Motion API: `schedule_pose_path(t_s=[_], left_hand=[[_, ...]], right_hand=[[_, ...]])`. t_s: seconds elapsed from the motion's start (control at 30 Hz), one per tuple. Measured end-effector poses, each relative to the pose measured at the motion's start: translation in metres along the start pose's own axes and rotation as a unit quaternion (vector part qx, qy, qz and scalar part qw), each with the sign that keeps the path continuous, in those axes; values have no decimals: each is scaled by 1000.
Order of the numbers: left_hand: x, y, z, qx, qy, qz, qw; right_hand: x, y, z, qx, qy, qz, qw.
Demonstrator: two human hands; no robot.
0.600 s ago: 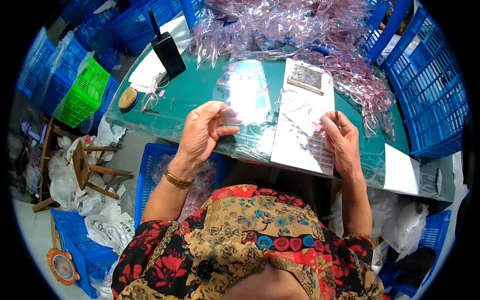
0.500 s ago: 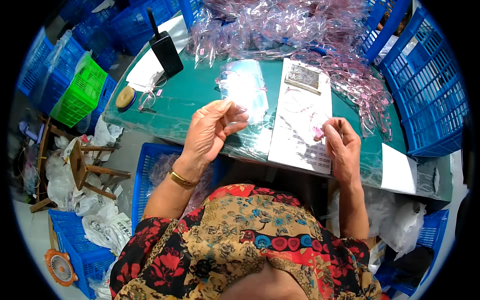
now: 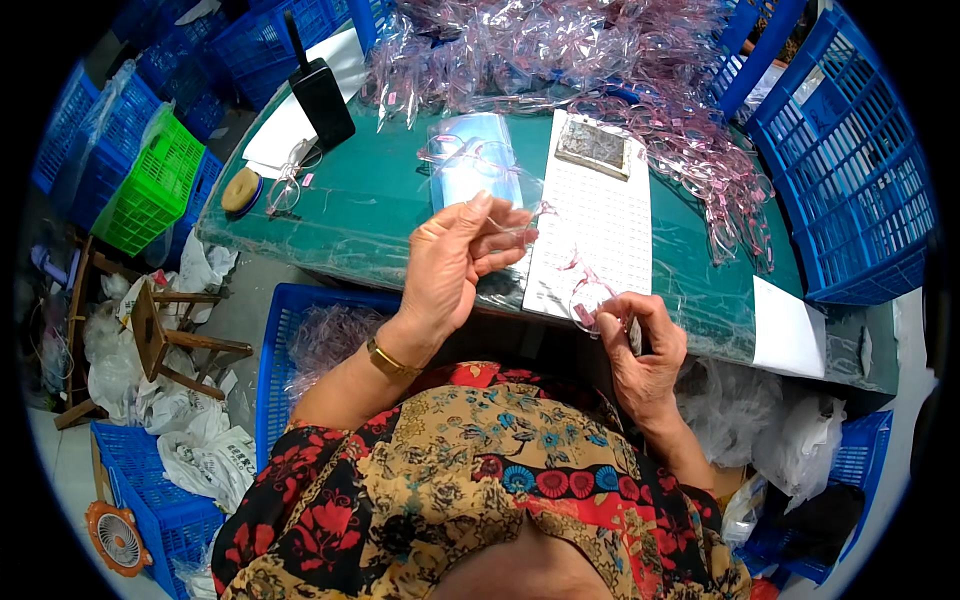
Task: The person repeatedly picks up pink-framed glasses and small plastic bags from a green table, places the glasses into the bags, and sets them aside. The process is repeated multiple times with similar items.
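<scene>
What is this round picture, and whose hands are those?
They belong to a person, not a robot. The picture comes from a camera worn on that person's head, looking down; its wide fisheye lens makes straight edges bend. The right hand holds pink-rimmed glasses. The left hand seems to pinch clear plastic, but that is hard to see. On the green table are a black box with an antenna, a white sheet and a shiny, pinkish heap in clear wrapping.

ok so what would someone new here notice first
Probably the shiny heap of clear plastic and pink glasses along the far side of the green table. Next, the bright green basket among blue baskets at the left. Then the single pair of glasses at the right hand.
</scene>
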State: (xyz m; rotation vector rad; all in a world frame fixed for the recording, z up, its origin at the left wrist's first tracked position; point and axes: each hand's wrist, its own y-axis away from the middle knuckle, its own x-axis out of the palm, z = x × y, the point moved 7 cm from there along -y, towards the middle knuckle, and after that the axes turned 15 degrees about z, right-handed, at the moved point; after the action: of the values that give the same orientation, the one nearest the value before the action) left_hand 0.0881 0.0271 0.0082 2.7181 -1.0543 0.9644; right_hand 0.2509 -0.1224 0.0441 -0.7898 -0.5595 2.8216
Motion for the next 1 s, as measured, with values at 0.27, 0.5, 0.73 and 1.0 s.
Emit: schedule_pose_path(t_s=[0.27, 0.5, 0.73, 1.0], left_hand=[[-8, -2, -9, 25, -89, 8, 996], [-6, 1, -7, -27, -130, 44, 990], [-5, -4, -15, -31, -198, 86, 976], [2, -4, -10, -73, -194, 151, 967]], right_hand=[[2, 1, -2, 1, -7, -9, 1000], [3, 0, -2, 4, -24, 6, 1000], [7, 2, -13, 83, -176, 26, 980], [10, 1, -14, 106, -247, 26, 963]])
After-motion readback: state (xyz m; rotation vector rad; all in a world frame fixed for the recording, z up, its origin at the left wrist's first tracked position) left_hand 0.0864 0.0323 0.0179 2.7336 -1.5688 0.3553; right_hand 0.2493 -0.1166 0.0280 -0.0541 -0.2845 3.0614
